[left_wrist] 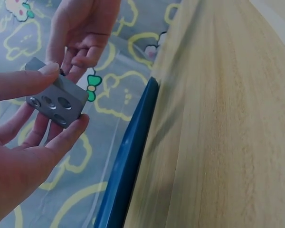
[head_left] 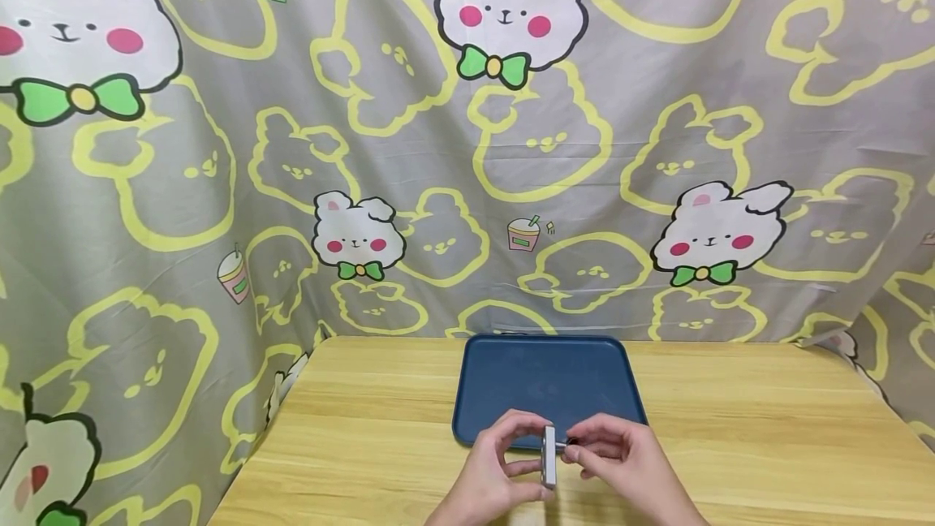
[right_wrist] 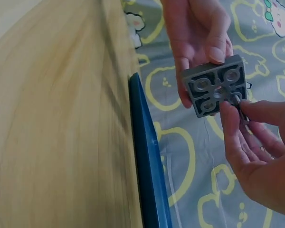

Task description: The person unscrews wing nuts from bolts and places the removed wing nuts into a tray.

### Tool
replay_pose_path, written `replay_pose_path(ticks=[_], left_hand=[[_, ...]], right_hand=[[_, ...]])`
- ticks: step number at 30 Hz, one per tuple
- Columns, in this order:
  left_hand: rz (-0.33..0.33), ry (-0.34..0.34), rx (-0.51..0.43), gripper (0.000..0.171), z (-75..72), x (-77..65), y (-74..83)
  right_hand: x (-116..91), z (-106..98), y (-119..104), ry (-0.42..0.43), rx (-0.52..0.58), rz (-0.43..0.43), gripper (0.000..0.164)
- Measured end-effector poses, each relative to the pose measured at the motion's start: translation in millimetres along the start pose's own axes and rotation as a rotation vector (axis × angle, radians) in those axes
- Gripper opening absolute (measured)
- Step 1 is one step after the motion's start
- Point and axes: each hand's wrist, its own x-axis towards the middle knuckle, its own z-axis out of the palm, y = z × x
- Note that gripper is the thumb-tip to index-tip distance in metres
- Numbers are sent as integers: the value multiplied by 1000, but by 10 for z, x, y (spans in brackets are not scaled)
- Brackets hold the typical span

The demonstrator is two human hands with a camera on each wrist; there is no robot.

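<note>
My left hand (head_left: 488,471) grips a square grey metal plate (head_left: 549,458) by its edges, thumb on one side and fingers on the other. The plate stands on edge in the head view. Its ribbed face, with a threaded centre hole and round corner holes, shows in the right wrist view; several recessed holes show on the other face in the left wrist view. In my right hand (head_left: 626,454), thumb and fingers pinch a small screw (right_wrist: 238,101) with a dark head. The screw's shank points at a corner of the plate, its tip right at the ribbed face.
Behind the hands, a dark blue tray (head_left: 544,384) lies on the wood-grain table (head_left: 365,428), and the hands overlap its near edge in the head view. A grey curtain (head_left: 416,161) with rabbit drawings hangs along the table's back and left side.
</note>
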Motion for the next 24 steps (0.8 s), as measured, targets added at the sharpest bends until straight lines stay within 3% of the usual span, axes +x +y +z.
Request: replay_pose_path(ticks=[4,9,13,16,18,20,23,24], left_hand=[[-16,-8,-45,62,-21,0,1],[-43,-20,-87,63,-46,-4,3],[-65,-17,-114,64,-59,-6,2],[-73,-14,-130,64,-64,-8,5],[-74,-12,-135,63,-66,-10,7],[-73,-9,-135,63,-67,-10,10],[-66,-3,-123,65,-69,-11,14],[-62,0,-115,65,-69,-10,14]], right_hand=[[-26,84,1,95,-192,-196,13],[-22,137,64,185,-419,-597,31],[15,133,123,202,-518,-873,10],[50,132,148,219,-563,-996,16],[64,135,152,233,-581,-1035,18],[63,140,149,234,-573,-1020,18],[27,147,118,216,-527,-902,8],[11,151,99,213,-505,-853,14]])
